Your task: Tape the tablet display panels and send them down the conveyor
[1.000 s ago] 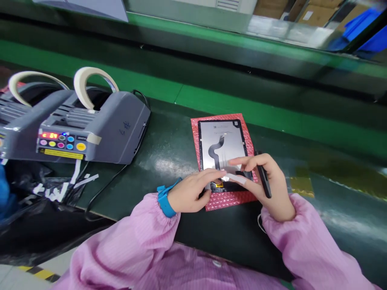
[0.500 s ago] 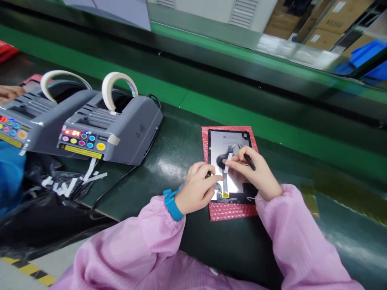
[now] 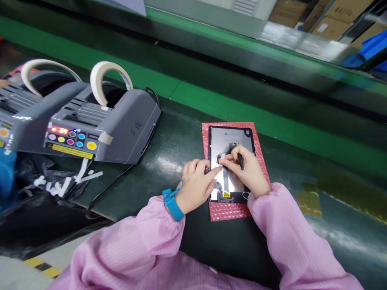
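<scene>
A tablet panel (image 3: 231, 139) lies back side up on a red bubble-wrap sheet (image 3: 208, 133) on the dark green belt. A dark flex cable (image 3: 225, 181) runs down its middle to a small yellow tab near the lower edge. My left hand (image 3: 198, 183), with a blue wrist strap (image 3: 171, 203), rests on the panel's left edge and its fingertips press a short strip of tape (image 3: 222, 156) onto the cable. My right hand (image 3: 246, 169) is closed round a thin black tool (image 3: 241, 160) and its fingertips pinch the same strip.
Two grey automatic tape dispensers (image 3: 102, 121) with beige rolls stand at the left, one with a red display lit. Cut tape strips (image 3: 81, 173) hang from it over black plastic sheeting (image 3: 36, 213). A black cable (image 3: 111, 185) trails across the belt. Cartons and blue bins sit beyond the green rail.
Both hands have moved from the panel's lower edge up to its middle, carrying the tape strip there. The camera has shifted slightly.
</scene>
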